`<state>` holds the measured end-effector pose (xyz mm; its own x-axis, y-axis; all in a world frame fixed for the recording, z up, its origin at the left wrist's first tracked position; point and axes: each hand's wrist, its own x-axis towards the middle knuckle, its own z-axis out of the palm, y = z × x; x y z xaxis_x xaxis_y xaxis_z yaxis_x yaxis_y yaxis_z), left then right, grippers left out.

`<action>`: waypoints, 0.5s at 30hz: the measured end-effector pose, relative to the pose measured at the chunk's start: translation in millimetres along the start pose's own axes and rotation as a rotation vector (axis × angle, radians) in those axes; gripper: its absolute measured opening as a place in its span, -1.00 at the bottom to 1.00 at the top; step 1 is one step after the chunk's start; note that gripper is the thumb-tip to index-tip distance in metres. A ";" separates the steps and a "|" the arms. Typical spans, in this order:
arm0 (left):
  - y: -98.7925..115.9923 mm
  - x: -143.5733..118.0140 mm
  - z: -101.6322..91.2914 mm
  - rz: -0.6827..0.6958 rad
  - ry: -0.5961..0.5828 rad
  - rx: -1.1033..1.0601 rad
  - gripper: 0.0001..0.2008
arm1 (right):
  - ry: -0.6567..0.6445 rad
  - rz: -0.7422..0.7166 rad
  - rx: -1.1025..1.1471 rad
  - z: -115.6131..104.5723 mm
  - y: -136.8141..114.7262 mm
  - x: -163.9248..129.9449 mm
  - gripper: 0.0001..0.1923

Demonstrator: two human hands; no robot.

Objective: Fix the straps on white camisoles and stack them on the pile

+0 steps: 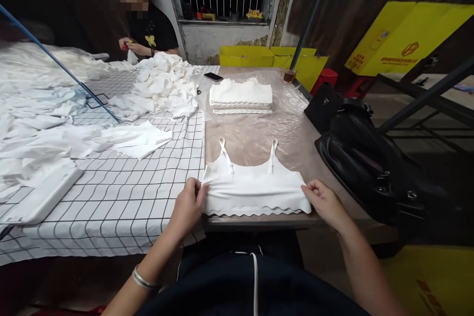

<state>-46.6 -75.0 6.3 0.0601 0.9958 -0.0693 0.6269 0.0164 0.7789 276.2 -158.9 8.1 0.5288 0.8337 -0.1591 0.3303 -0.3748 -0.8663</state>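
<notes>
A white camisole top (255,187) with two thin straps and a wavy hem lies flat at the table's near edge. My left hand (190,202) pinches its left side, thumb against the fabric. At the opposite side seam, my right hand (324,201) grips the cloth between thumb and bent fingers. Slight horizontal creases run across the top between both hands. Farther back on the plastic sheet (255,128) sits a neat stack of folded white tops (240,95).
Loose white garments (159,81) heap over the checked tablecloth (148,192) at left. A phone (214,76) and a glass of brown liquid (290,76) lie farther back. Black bags (374,158) flank the right edge. Across the table sits a person in a black shirt (157,29).
</notes>
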 end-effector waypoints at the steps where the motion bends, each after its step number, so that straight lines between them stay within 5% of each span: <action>1: 0.5 -1.4 -0.7 -0.062 -0.018 -0.171 -0.75 | -0.023 0.033 0.123 0.0 -3.4 -0.9 -0.66; 5: 11.8 -3.3 -15.9 -0.316 -0.274 -0.768 -0.53 | -0.110 0.187 0.508 -5.8 -26.8 -3.2 -0.56; 8: 29.6 7.8 -41.2 -0.399 -0.416 -0.977 -0.48 | -0.158 0.231 0.645 -17.3 -48.9 8.6 -0.59; 12: 62.4 56.3 -73.7 -0.376 -0.364 -1.070 -0.62 | -0.150 0.112 0.742 -27.2 -89.3 58.2 -0.73; 15: 99.9 125.6 -91.0 -0.277 -0.299 -1.011 -0.75 | -0.144 -0.028 0.747 -24.3 -140.9 121.4 -0.79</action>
<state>-47.2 59.9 132.1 0.2871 0.8860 -0.3640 -0.2729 0.4399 0.8556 312.9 -14.7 122.4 0.4041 0.9026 -0.1482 -0.3022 -0.0212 -0.9530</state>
